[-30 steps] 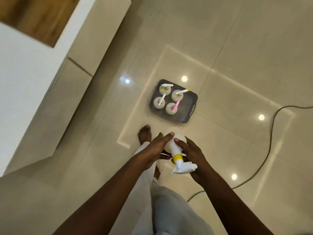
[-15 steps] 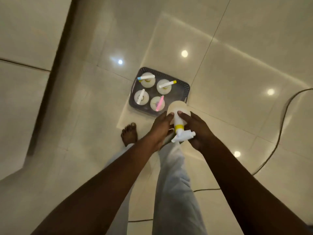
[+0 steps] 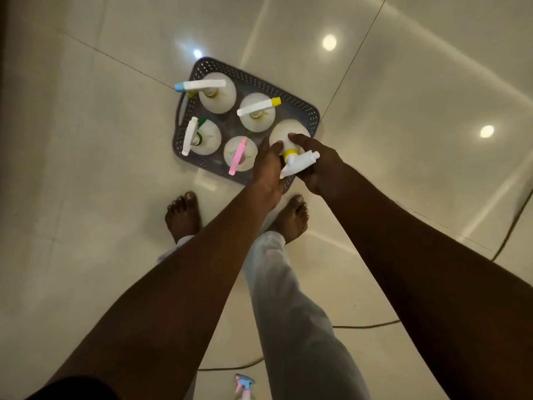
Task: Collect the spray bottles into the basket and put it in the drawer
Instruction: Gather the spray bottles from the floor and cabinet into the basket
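Note:
A dark grey perforated basket sits on the tiled floor with several white spray bottles standing in it: one with a blue nozzle, one with a yellow nozzle, one with a green collar and one with a pink trigger. Both my hands hold another white spray bottle with a yellow collar over the basket's near right corner. My left hand grips its left side and my right hand its neck and trigger head.
My bare feet stand just in front of the basket. A black cable runs along the floor at right and behind me. Another spray bottle with a pink and blue head lies at the bottom edge.
I stepped up to the basket and bent lower. The held bottle moved forward from in front of the basket to over its near right corner.

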Demonstrator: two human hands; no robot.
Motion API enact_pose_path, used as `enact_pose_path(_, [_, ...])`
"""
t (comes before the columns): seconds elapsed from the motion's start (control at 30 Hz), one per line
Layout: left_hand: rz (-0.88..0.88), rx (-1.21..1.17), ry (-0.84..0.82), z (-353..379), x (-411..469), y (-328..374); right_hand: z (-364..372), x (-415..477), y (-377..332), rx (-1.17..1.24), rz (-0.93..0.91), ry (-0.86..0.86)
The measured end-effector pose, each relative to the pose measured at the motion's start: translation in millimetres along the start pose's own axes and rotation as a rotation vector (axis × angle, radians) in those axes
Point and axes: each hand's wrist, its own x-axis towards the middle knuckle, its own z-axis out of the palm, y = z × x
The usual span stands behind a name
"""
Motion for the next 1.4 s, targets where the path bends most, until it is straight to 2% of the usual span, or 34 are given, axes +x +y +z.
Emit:
enact_pose_path(0.23, [-0.095,-0.016,-0.087,11,44,10,-4,52,-22,-0.117,0.010,0.012])
enact_pose_path(0.4, [-0.150,-0.058,-0.094,15,70,12,-6,67,-28,-0.326,-0.108,-0.005])
enact_pose_path(0.5, [-0.121,-0.041,-0.065,16,75,11,-9,77,-31,-0.401,-0.167,-0.020])
enact_pose_path(0.77, [-0.017,0.050,0.001,28,71,20,-3,100,-48,-0.531,-0.187,0.025])
enact_pose_path(0.9, [-0.046,-0.005,-0.012,32,70,20,-2,97,-46,-0.412,-0.194,0.069])
enact_pose_path(1.0, [-0.055,-0.018,-0.022,30,63,21,-5,86,-40,-0.462,-0.232,0.104])
enact_pose_path(1.1, [-0.045,-0.045,-0.045,29,35,25,-13,64,-35,-0.450,-0.239,0.137])
enact_pose_path(1.2, [-0.021,-0.079,-0.088,21,-4,27,-27,32,-21,-0.334,-0.262,0.111])
enact_pose_path(1.3, [-0.062,0.017,-0.075,8,-55,24,-40,-16,6,-0.228,-0.286,0.080])
enact_pose_path(1.4, [0.014,0.293,-0.018,-6,-106,20,-45,-67,38,-0.175,-0.377,0.132])
